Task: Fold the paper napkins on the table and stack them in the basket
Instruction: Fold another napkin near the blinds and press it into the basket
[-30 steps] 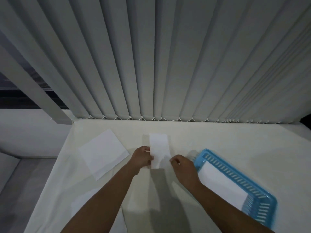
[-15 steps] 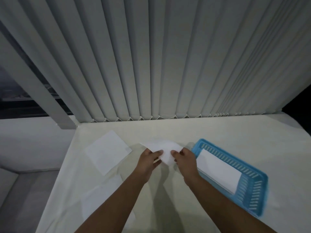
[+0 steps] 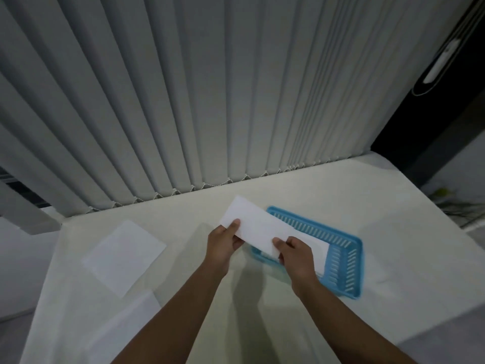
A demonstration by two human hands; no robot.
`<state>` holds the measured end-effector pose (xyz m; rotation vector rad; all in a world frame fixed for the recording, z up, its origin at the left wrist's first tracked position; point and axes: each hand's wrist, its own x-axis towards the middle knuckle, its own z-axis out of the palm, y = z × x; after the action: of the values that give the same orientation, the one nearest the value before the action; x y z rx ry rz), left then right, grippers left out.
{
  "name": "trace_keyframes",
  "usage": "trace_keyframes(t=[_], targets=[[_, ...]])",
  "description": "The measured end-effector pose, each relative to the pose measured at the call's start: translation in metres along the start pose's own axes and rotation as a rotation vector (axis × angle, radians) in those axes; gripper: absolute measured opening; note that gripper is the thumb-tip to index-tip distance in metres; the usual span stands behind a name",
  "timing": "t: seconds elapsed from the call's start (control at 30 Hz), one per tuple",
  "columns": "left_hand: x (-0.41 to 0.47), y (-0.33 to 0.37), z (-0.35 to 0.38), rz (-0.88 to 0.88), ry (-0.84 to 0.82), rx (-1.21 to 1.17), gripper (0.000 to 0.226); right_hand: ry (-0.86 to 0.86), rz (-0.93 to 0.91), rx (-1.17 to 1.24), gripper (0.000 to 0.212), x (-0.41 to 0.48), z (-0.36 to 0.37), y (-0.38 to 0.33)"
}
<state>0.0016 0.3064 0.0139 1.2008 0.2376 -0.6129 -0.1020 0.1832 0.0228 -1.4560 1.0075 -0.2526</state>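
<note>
A folded white napkin [image 3: 256, 227] is held in the air over the left end of the blue plastic basket [image 3: 343, 261]. My left hand [image 3: 223, 243] pinches its near-left corner and my right hand [image 3: 295, 252] pinches its near-right corner. Inside the basket lies another folded white napkin [image 3: 319, 245], partly hidden by my right hand. An unfolded napkin [image 3: 124, 256] lies flat on the table to the left. A further napkin [image 3: 131, 319] lies near the front left, under my left forearm.
The white table [image 3: 393, 206] ends at a left edge, a right edge and a back edge against grey vertical blinds [image 3: 210, 101]. A dark gap with a hanging cord [image 3: 435, 67] shows at the far right.
Both hands lifted the folded napkin off the table and carried it right, over the basket's left end. The napkin now hangs stretched between the hands. My view shifted too.
</note>
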Motion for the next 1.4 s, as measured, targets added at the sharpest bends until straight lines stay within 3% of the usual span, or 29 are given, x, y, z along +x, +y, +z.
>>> trace_keyframes(t=[0.2, 0.4, 0.5, 0.63, 0.97, 1.4], targets=[[0.004, -0.019, 0.029, -0.055, -0.077, 0.244, 0.019, 0.098, 0.087, 0.080, 0.016, 0.013, -0.057, 0.014], [0.012, -0.032, 0.040, 0.201, 0.011, 0.735, 0.020, 0.173, 0.055, -0.105, 0.017, 0.030, -0.094, 0.025], [0.026, -0.039, 0.036, 0.333, 0.001, 1.004, 0.032, 0.175, 0.068, -0.214, 0.016, 0.035, -0.102, 0.032], [0.036, -0.052, 0.036, 0.197, -0.040, 1.354, 0.039, 0.200, 0.092, -0.230, 0.017, 0.039, -0.108, 0.037], [0.036, -0.047, 0.039, 0.076, -0.067, 1.249, 0.043, 0.125, 0.053, -0.277, 0.019, 0.049, -0.113, 0.028], [0.038, -0.050, 0.036, 0.129, -0.107, 1.433, 0.046, 0.082, 0.045, -0.323, 0.015, 0.052, -0.106, 0.031]])
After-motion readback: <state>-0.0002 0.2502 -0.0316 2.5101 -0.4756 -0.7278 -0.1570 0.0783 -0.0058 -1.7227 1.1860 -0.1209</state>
